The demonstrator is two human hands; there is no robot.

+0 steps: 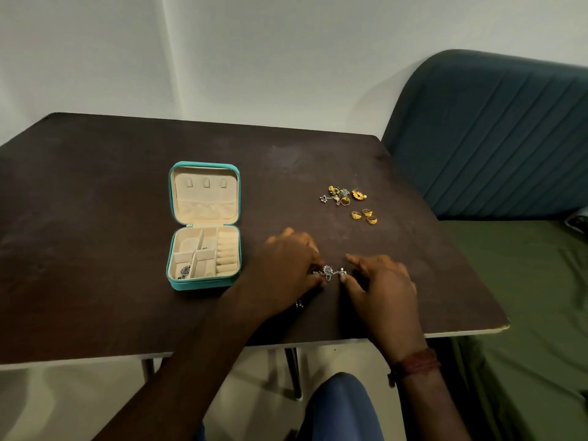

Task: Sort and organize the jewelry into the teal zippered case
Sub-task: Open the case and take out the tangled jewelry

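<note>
Silver chain [329, 271] stretches between left hand [286, 268] and right hand [381, 288], each pinching an end. Keeping it taut should prevent tangling.

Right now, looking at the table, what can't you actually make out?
All in the head view.
1. Silver jewelry piece: both ends are hidden under the left hand and right hand pinching it.
2. Small silver item: mostly covered by the left wrist.
3. Jewelry pile: too small and tangled to count.
4. Dark piece in the teal case: too small to identify.
</note>
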